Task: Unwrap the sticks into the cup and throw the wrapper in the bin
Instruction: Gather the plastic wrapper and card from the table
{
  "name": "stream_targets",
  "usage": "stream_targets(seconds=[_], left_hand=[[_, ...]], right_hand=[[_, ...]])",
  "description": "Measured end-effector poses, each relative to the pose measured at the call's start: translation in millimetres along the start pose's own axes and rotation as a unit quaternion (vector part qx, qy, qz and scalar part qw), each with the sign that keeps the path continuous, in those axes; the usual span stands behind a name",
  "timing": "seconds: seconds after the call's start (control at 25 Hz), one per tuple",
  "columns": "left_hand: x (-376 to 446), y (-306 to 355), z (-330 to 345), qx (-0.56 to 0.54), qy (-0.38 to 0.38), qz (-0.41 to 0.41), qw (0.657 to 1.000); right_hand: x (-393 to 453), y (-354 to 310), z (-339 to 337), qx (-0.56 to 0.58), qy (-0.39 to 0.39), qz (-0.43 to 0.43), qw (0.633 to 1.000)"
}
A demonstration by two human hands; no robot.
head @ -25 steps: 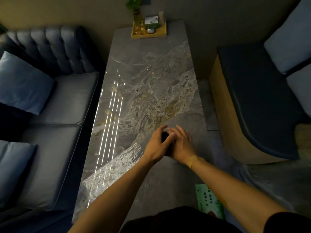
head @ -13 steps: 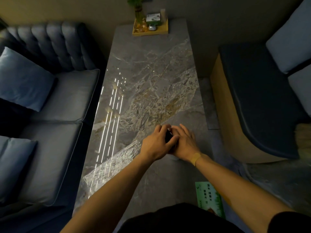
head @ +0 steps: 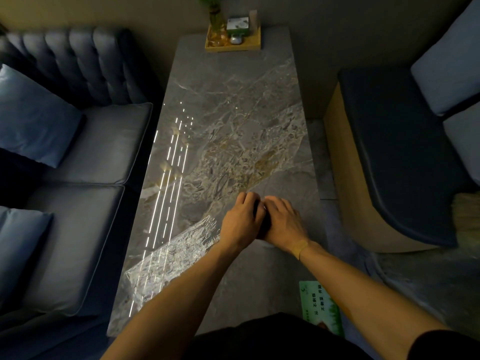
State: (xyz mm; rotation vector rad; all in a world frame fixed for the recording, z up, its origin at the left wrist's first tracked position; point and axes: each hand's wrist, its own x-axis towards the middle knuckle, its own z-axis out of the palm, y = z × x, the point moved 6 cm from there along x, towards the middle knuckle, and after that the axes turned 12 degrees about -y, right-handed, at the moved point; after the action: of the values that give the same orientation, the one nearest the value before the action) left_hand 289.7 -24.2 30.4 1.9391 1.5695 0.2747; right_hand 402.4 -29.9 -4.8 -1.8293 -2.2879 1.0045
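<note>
— What do we see, biggest first?
— We see the grey sofa [head: 78, 157] on the left, then the long marble table [head: 233, 113], with a wooden tray [head: 233, 44] at its far end.
— And our hands?
— Our left hand [head: 240, 224] and right hand [head: 284, 224] are pressed together over the table, fingers curled around something small and dark [head: 257, 210]. We cannot tell what it is, nor where the sticks, wrapper or cup are.
</note>
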Motion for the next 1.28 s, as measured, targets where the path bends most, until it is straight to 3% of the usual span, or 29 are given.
stream_targets(seconds=[0.24,0.36,0.48,0.72,1.04,1.28], left_hand=[[-1.6,-1.9,5.7,0.039,-0.009,-0.013,0.999],[-2.4,-10.3,-3.6,-0.042,-0.019,-0.004,0.999],[-22.6,-32.4,-15.3,-0.144,0.037,0.007,0.989],[-59.5,-24.1,15.2,0.011,-0.028,0.1,0.995],[-40.0,-6.9,23.9,0.136,-0.062,0.072,0.986],[-46.4,-18.1,14.4,0.091,-0.05,0.051,0.993]], right_hand=[[-0.4,0.3,-1.5,0.0,-0.014,0.003,1.0],[-3.4,0.2,-5.0,-0.012,-0.017,-0.005,1.0],[-10.5,7.3,-6.5,-0.008,-0.014,-0.006,1.0],[-14.2,2.9,-1.7,-0.017,-0.022,-0.022,0.999],[-14.7,1.0,2.3,-0.009,-0.006,-0.016,1.0],[-14.2,4.6,3.9,-0.023,-0.004,-0.016,1.0]])
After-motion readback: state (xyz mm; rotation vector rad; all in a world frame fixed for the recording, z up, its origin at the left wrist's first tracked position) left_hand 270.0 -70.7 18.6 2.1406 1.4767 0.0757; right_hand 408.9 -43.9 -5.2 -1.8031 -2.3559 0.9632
